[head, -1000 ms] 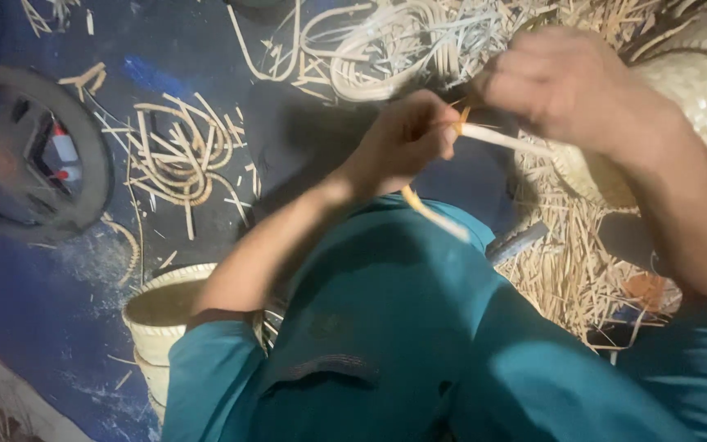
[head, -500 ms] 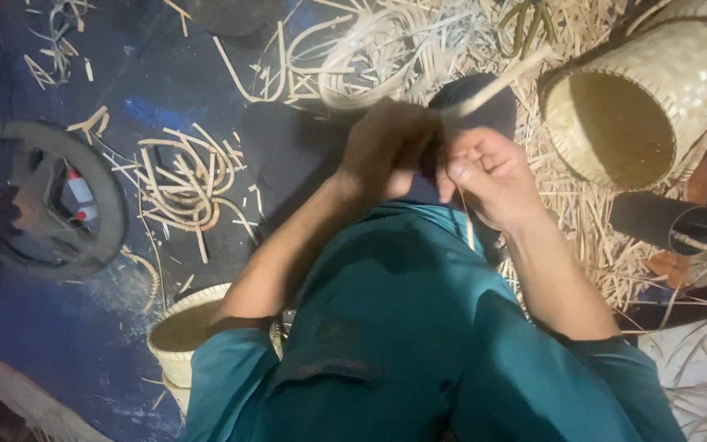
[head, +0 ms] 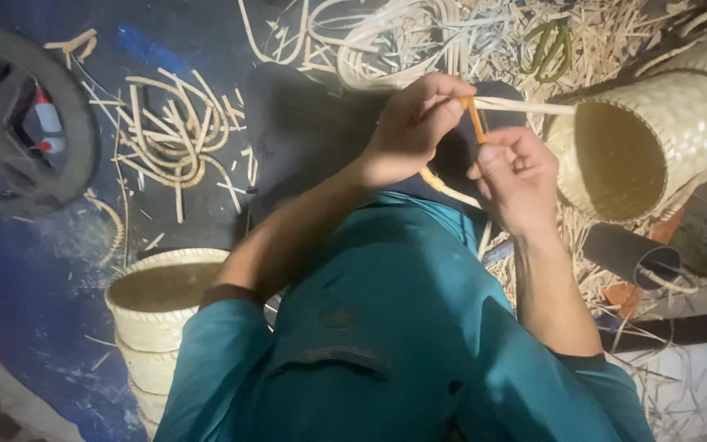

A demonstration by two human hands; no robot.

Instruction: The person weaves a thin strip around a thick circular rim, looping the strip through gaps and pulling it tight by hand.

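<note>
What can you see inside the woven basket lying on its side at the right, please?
The woven basket shows only its shadowed inner wall; nothing visible inside. Its deep end is too dark to tell. Straw scraps lie around it.

The thin pale cane strip vanishes inside the curled fingers of the left hand, so its near end cannot be seen; the short orange piece runs down into the closed right hand, lower end hidden. Right of that hand, the round woven straw basket is cut by the top edge. Far left of the left hand, the dark round wheel-like object is blurred and cropped.
</note>
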